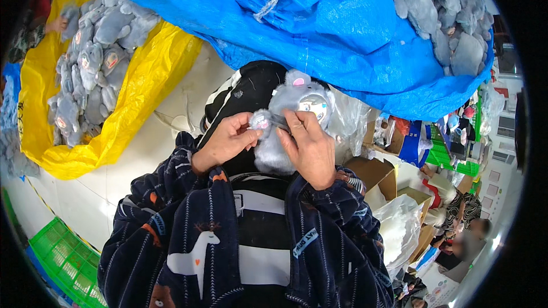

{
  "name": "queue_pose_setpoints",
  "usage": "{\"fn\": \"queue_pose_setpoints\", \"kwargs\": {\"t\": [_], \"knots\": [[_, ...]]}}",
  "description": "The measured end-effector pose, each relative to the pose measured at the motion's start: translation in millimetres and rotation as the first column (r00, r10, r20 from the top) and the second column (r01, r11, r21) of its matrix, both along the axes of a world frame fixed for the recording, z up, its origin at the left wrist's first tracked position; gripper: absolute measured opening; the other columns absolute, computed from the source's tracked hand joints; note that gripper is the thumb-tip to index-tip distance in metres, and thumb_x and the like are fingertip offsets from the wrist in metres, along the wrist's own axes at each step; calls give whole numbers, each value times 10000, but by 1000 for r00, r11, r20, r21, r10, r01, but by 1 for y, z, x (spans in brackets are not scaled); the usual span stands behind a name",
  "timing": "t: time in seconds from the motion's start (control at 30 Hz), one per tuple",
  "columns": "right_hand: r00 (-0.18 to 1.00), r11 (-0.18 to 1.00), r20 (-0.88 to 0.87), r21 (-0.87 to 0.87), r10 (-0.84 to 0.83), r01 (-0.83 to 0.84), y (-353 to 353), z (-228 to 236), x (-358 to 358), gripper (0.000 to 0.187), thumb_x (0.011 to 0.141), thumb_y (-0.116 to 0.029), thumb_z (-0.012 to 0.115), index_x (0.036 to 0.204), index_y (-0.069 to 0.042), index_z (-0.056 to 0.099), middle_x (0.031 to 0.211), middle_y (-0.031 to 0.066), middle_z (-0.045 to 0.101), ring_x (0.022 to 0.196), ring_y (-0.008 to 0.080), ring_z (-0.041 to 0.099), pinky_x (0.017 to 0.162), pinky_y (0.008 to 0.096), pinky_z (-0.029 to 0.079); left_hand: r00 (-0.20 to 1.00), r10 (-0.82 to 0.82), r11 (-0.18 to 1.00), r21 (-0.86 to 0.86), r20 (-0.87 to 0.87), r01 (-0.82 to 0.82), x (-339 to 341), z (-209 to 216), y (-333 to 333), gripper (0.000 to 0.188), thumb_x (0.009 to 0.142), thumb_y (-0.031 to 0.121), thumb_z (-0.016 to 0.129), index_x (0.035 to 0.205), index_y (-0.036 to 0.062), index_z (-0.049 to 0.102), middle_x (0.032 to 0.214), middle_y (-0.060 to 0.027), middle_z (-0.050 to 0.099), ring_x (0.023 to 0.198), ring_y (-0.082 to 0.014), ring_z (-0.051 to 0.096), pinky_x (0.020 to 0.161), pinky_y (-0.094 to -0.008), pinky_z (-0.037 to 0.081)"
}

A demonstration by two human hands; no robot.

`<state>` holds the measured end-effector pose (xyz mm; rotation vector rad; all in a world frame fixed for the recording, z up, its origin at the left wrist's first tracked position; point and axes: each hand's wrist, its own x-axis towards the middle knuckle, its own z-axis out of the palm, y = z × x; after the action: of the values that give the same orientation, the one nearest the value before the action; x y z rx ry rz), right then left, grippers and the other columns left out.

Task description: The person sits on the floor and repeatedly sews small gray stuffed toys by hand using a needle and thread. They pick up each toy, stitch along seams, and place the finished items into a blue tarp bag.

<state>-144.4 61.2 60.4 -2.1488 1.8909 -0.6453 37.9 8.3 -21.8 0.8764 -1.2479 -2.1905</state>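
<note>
A grey plush toy (275, 151) with a pink-lined ear and a pale doll-like face lies across my lap. My left hand (224, 141) is closed on a small grey paw-like piece with a pink patch, pinched between thumb and fingers at the toy's left side. I cannot tell whether this piece is joined to the toy. Over the toy's body, my right hand (312, 149) is closed, thumb and fingers meeting beside that piece. A narrow dark grey thing (278, 120) shows at its fingertips, too small to name. The right hand partly covers the toy's front.
On the left stands a yellow sack (165, 74) full of grey plush toys (111, 25). A large blue sack (319, 28) spreads ahead, with more plush toys (465, 54) at its right. Cardboard boxes (371, 172), clear plastic bags and people are at right. A green crate (68, 259) sits lower left.
</note>
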Motion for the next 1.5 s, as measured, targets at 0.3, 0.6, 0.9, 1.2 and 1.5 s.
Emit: {"fn": "queue_pose_setpoints", "kwargs": {"t": [0.3,0.6,0.9,1.2,1.5], "knots": [[968,972,-91,55,233,-229,-24,11,-11,348,769,-179,708,1086,-65,624,889,62,563,721,252,614,588,356,501,999,-28,998,-61,-21,27,1,-1,-6,205,890,69,582,1080,-7,587,836,33,585,733,-30,506,643,-199,423],[840,848,-118,51,529,-527,-54,9,-16,313,782,-215,673,1051,-67,610,835,48,529,705,221,590,633,331,486,997,-30,999,-29,-67,29,2,-2,-10,208,886,82,597,1075,-3,574,838,28,572,743,-24,499,636,-196,422],[747,768,-178,174,640,-616,-73,18,-25,344,774,-218,667,1079,-73,604,840,37,531,776,192,580,640,306,482,988,149,989,3,-41,-149,-13,0,3,217,864,101,654,1040,-4,585,851,16,585,752,-28,518,637,-200,448],[619,664,-243,218,746,-715,-86,19,-7,207,714,-134,615,899,-50,575,755,41,502,734,178,558,587,303,458,998,64,993,-101,-7,-65,-9,-8,-2,156,856,37,622,1007,13,597,878,23,587,795,-19,498,669,-200,433],[629,673,-241,232,739,-702,-81,16,-7,179,686,-107,602,849,-52,551,748,45,510,712,197,573,585,307,468,988,152,966,-214,31,-142,-12,-7,-1,161,790,57,663,927,-15,618,759,-2,582,672,-24,482,545,-218,418]]}}
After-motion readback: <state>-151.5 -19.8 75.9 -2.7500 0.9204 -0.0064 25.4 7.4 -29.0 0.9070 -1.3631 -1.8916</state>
